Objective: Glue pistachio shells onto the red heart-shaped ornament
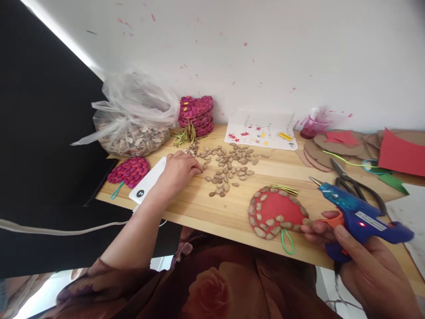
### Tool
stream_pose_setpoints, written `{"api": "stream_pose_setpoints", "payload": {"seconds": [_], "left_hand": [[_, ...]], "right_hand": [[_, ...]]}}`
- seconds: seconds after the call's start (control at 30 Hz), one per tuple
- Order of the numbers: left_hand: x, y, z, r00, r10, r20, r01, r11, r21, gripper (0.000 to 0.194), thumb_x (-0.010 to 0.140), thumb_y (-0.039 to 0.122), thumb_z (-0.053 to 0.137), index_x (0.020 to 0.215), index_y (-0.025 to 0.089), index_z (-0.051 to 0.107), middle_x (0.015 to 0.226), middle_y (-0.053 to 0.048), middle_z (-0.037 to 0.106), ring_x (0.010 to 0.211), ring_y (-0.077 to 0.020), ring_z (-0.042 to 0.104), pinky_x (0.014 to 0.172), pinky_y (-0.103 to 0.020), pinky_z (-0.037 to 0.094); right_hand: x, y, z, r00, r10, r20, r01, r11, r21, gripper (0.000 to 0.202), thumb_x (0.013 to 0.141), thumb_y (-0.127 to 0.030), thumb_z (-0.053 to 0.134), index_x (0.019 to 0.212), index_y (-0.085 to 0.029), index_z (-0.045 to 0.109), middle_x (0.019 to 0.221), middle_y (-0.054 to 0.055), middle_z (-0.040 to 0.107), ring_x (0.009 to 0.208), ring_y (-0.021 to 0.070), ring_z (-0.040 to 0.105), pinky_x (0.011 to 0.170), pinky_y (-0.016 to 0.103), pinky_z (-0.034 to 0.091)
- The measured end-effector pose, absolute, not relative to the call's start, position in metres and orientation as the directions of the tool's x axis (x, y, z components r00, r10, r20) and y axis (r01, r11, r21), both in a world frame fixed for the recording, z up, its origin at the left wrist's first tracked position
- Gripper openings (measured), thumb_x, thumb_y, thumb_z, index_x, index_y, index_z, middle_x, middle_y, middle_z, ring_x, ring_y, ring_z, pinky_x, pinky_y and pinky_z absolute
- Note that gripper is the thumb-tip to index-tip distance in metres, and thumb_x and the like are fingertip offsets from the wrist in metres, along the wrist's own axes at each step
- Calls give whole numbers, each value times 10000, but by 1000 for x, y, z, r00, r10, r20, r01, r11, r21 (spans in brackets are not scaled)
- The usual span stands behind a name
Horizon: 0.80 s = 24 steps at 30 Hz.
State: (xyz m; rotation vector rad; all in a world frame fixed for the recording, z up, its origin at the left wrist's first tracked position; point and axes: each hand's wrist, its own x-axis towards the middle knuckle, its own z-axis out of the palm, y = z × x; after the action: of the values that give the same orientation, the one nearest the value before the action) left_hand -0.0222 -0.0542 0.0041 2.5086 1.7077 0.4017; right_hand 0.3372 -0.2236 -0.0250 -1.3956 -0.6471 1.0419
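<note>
My right hand (372,266) grips a blue glue gun (358,212) by its handle, fingers at the orange trigger and the nozzle pointing up-left. A small red light glows on its side. Its fingertips are at the right edge of a red round piece (283,208) rimmed with brown nut shells, with a green loop (287,244) and a yellow-black tassel (282,189). My left hand (179,170) rests on the wooden table, fingers pinched together at the left edge of the scattered nut shells (232,168); what lies between the fingertips is too small to make out.
Beside my left forearm lie a white phone (148,181) and a magenta shell-covered piece (131,172). Behind them are a plastic bag of shells (133,137) and a magenta stack (196,116). Star stickers (255,133), a pink-stained cup (312,126), cardboard (338,144) and scissors (345,179) lie farther right.
</note>
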Motion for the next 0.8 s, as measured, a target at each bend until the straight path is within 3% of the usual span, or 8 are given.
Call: {"api": "stream_pose_setpoints", "payload": {"seconds": [0.1,0.23,0.47,0.63,0.8], "left_hand": [[-23,-54,3,363,918,161,899,-390,196,111,870,235,660,821,247,759,930,-58,772,1001,-299,617,924,-460,416],[-27,-54,0,401,897,187,888,-431,161,164,910,271,609,843,214,748,912,-66,754,948,-314,617,902,-481,438],[20,-69,19,522,791,319,760,-601,247,177,924,333,609,812,272,731,854,-29,736,890,-258,628,890,-422,448],[98,-87,23,703,665,252,598,-745,297,180,933,245,619,818,235,758,877,-34,747,920,-240,619,876,-405,423],[142,-97,19,730,666,151,623,-740,253,168,915,197,622,840,215,772,887,-66,750,957,-278,594,887,-449,411]], "right_hand": [[333,-224,-20,366,892,-264,-274,-168,-947,271,709,-367,859,924,-251,742,786,67,758,842,315,779,729,358,672],[332,-225,-18,316,925,-214,-283,-123,-951,261,794,-387,796,988,-241,702,858,55,761,946,299,763,823,404,652],[334,-228,-21,273,946,-176,-313,-86,-946,238,844,-388,769,1016,-248,682,839,26,753,892,256,764,823,417,639],[335,-229,-24,266,949,-169,-326,-76,-942,218,864,-381,754,1023,-251,681,817,6,732,879,232,758,780,367,637],[337,-230,-25,249,957,-150,-328,-62,-942,191,891,-374,729,1034,-254,687,837,5,728,845,206,753,758,324,620]]}}
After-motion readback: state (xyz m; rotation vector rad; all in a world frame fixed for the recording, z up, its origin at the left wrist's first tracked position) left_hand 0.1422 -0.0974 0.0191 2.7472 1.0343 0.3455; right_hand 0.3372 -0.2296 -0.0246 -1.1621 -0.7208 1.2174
